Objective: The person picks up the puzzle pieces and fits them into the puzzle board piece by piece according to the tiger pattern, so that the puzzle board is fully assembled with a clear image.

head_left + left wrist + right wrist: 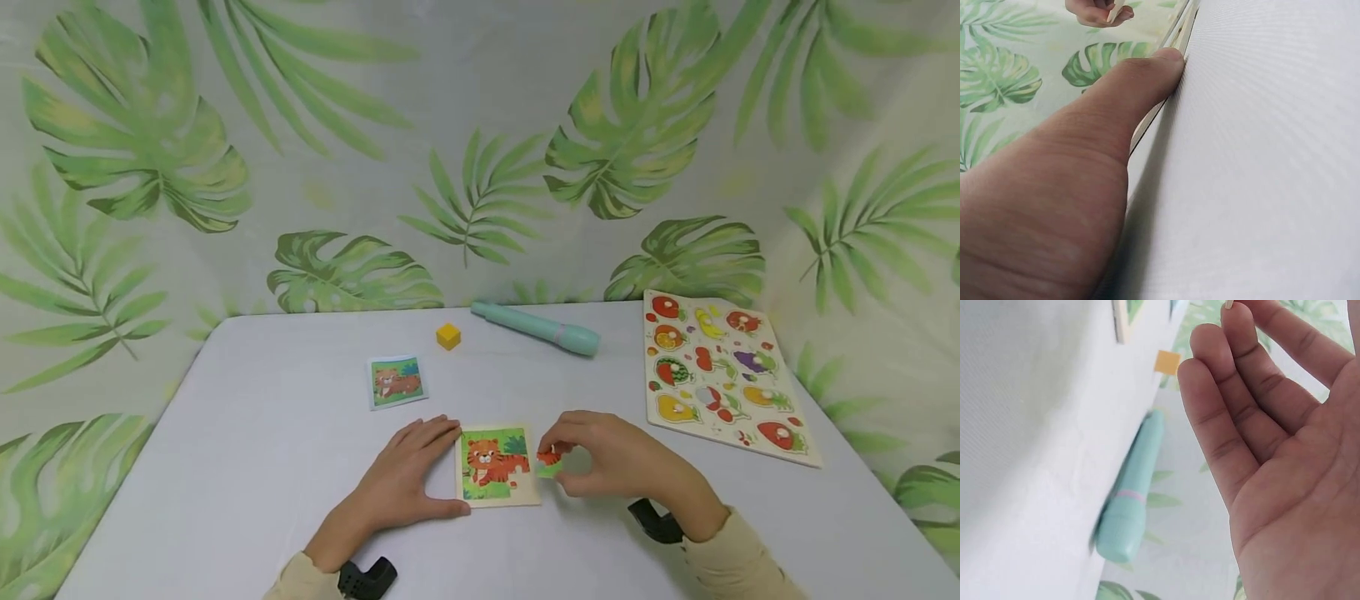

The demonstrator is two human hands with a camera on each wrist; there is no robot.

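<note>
A small square tiger puzzle (497, 457) in a pale frame lies on the table, with bare board showing at its lower right. My left hand (408, 471) rests along the left side of it, fingers at the upper left corner and thumb by the lower left one. In the left wrist view that thumb (1154, 72) lies against the board's edge. Just right of the frame, my right hand (618, 458) pinches a green and orange puzzle piece (549, 468) between thumb and fingers. Only a sliver of the piece (1229, 304) shows in the right wrist view.
A tiger picture card (398, 382) lies behind the left hand. Farther back are a yellow cube (448, 336) and a mint-green microphone-shaped object (536, 327). At the right lies a fruit peg board (723, 375). A leaf-patterned cloth (480, 167) hangs behind the table.
</note>
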